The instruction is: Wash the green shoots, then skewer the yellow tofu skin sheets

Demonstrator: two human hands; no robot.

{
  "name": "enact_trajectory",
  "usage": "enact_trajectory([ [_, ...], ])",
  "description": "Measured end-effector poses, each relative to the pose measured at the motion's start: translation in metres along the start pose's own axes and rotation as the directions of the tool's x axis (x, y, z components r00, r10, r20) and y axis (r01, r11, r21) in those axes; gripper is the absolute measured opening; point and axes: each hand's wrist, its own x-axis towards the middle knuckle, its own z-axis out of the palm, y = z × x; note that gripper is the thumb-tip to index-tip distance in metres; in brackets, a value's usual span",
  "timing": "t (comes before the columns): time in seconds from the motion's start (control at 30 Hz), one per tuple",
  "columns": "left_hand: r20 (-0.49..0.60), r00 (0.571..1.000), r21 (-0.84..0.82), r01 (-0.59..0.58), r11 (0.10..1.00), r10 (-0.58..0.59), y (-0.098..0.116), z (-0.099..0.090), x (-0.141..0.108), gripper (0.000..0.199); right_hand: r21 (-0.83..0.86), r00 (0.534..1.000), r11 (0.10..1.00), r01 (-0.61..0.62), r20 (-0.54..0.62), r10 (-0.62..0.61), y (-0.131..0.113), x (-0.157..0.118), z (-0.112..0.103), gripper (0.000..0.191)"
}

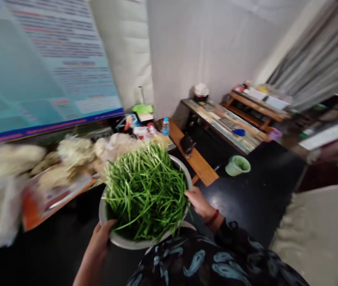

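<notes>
Both hands grasp one metal bowl (121, 238) at its rim: left hand (102, 238) near side, right hand (197, 200) far side. Bowl is carried at chest height, heaped with green stalks (145, 186). Recommend keeping it level; stalks overhang.

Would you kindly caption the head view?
Both hands, left and right, grip a round metal bowl of thin green stalks.

Head view, downward; close over held bowl (114, 234)
</notes>
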Motion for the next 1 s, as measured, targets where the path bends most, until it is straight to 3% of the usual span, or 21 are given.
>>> enact_trajectory([
  [0.07, 0.034, 0.998, 0.038, -0.045, 0.998, 0.044, 0.000, 0.007, 0.013, 0.024, 0.071, 0.997, 0.997, 0.019, -0.070, -0.014, 0.004, -0.001, -0.008, 0.012],
  [0.13, 0.071, 0.996, 0.089, -0.054, 0.995, 0.048, 0.001, 0.025, 0.009, 0.023, 0.130, 0.993, 0.991, 0.034, -0.116, -0.019, 0.008, -0.005, -0.022, 0.010],
  [0.23, 0.128, 0.991, 0.165, -0.050, 0.985, 0.029, 0.006, 0.074, -0.005, 0.025, 0.204, 0.981, 0.978, 0.044, -0.193, -0.004, 0.015, -0.007, -0.061, 0.010],
  [0.4, 0.262, 0.963, 0.180, -0.105, 0.978, 0.055, -0.005, 0.202, -0.022, 0.039, 0.312, 0.948, 0.949, 0.044, -0.314, 0.059, 0.027, 0.017, -0.168, 0.013],
  [0.57, 0.361, 0.932, 0.038, -0.054, 0.998, 0.036, -0.051, 0.345, -0.041, 0.034, 0.367, 0.933, 0.929, 0.043, -0.346, 0.094, 0.022, 0.058, -0.305, 0.018],
  [0.7, 0.482, 0.876, -0.022, -0.007, 1.000, 0.017, -0.086, 0.435, -0.066, 0.035, 0.376, 0.911, 0.927, -0.004, -0.381, 0.158, 0.009, 0.093, -0.404, 0.018],
  [0.83, 0.459, 0.883, 0.109, 0.057, 0.992, -0.101, -0.111, 0.489, -0.078, 0.040, 0.340, 0.873, 0.937, -0.076, -0.431, 0.227, -0.004, 0.125, -0.484, 0.022],
  [1.0, 0.348, 0.927, 0.111, 0.106, 0.988, -0.138, -0.128, 0.526, -0.054, 0.044, 0.252, 0.815, 0.966, -0.064, -0.546, 0.196, -0.027, 0.186, -0.550, 0.025],
])
